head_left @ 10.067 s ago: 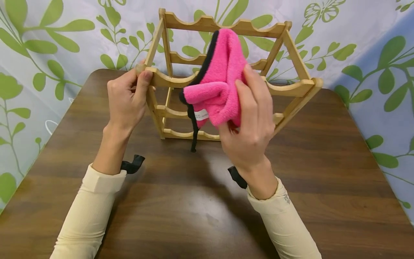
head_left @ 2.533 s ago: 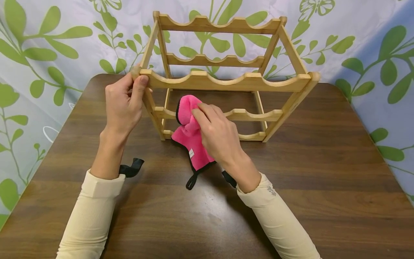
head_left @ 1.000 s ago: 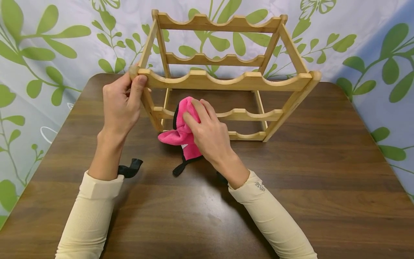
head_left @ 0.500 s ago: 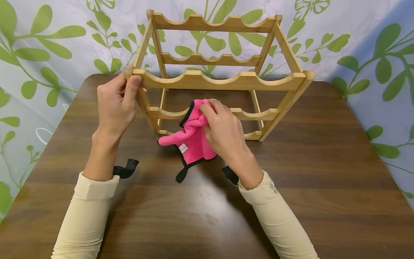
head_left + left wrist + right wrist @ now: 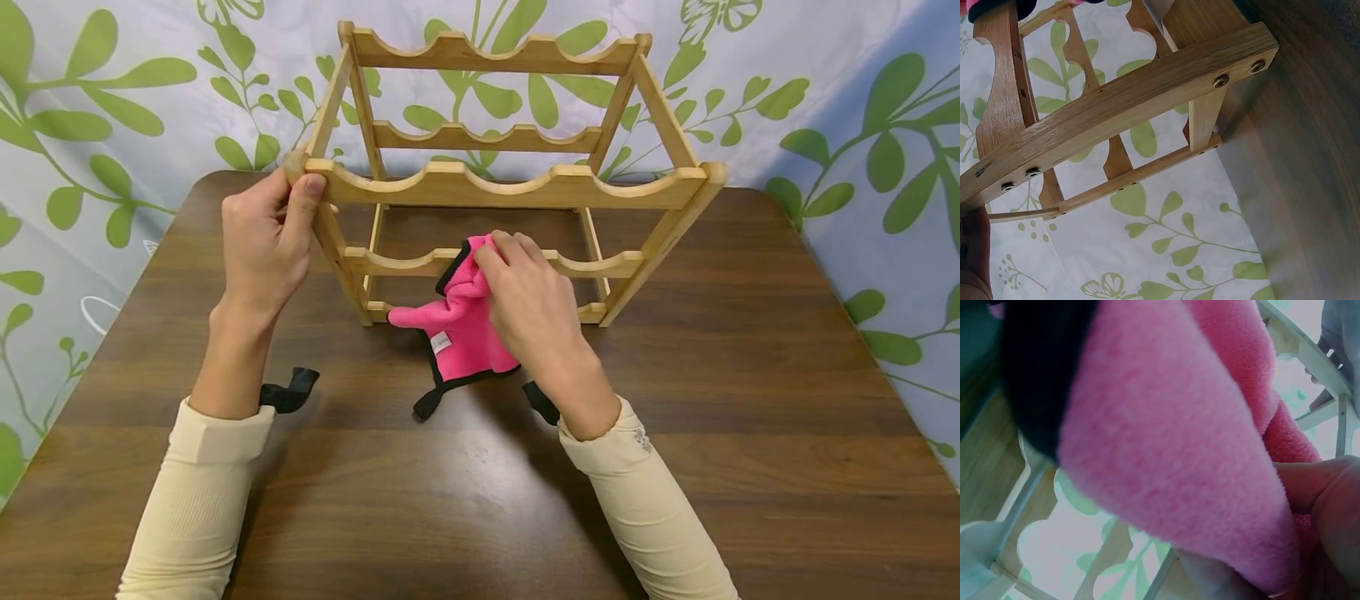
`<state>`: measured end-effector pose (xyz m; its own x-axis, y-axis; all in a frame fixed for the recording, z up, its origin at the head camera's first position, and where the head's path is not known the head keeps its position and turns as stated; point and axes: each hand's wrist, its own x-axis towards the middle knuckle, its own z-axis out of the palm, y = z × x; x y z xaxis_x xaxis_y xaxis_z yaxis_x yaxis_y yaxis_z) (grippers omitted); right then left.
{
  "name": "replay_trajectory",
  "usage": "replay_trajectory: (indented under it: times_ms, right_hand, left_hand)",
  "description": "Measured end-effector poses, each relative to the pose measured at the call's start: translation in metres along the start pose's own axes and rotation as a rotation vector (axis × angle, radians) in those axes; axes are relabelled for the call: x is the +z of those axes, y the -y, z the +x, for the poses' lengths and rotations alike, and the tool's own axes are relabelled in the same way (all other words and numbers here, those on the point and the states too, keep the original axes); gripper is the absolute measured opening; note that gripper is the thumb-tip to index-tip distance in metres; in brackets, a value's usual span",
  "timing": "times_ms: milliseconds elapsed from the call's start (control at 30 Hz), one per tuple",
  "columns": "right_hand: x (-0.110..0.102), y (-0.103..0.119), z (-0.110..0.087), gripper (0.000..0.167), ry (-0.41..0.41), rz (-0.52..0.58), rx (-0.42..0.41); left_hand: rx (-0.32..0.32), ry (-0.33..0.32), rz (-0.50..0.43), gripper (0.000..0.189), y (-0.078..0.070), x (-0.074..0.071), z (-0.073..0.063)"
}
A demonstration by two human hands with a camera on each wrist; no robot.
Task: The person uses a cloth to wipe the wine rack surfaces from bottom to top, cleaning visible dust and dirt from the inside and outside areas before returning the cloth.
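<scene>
A light wooden bottle rack with scalloped rails stands on the table. My left hand grips its upper front left corner, thumb on the front of the top rail. In my right hand is a bunched pink cloth with black edging, a white label and a black hanging loop. The cloth lies against the middle front rail, and its lower part hangs before the bottom rail. In the right wrist view the cloth fills the middle, with the thumb pressing it. The left wrist view shows the rack's side post with screw heads.
The brown wooden table extends in front of the rack and to both sides. Behind it hangs a white curtain with green leaf prints. Black straps stick out from both wrists.
Since ten seconds ago the cloth has come down from the top front rail to the middle one. Lately my right hand has slid it left, then back right. The left hand keeps its grip.
</scene>
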<state>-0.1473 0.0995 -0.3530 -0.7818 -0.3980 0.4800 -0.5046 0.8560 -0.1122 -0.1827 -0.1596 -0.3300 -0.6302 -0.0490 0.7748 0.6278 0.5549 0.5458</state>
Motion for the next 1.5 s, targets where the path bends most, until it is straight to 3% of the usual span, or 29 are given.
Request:
replay_trajectory:
  times_ms: [233,433,700,967,1133,1300,1500]
  right_hand:
    - [-0.012,-0.004,0.000,0.025,0.042,0.020,0.092]
    - [-0.029,-0.018,-0.001,0.024,0.057,0.060,0.089]
    - [-0.044,-0.039,-0.005,0.029,0.170,0.158,0.157]
    - [-0.048,-0.047,-0.007,0.031,0.241,0.194,0.211]
    - [-0.051,-0.052,-0.009,0.031,0.264,0.158,0.237]
    - [-0.053,-0.056,-0.012,0.030,0.283,0.088,0.230]
    - [-0.063,-0.050,-0.015,0.029,0.239,0.051,0.203]
  left_hand:
    - [0.018,-0.010,-0.012,0.035,0.000,0.001,0.001]
    - [0.011,-0.006,-0.021,0.030,-0.002,0.003,0.002]
    - [-0.016,-0.005,-0.017,0.018,-0.003,0.003,0.002]
    - [-0.016,-0.002,-0.012,0.021,-0.001,0.002,0.002]
    - [-0.026,-0.008,-0.009,0.016,0.000,0.002,0.002]
    - [-0.024,-0.011,-0.009,0.024,0.000,0.001,0.001]
    - [-0.009,-0.004,-0.013,0.029,0.000,0.001,-0.001]
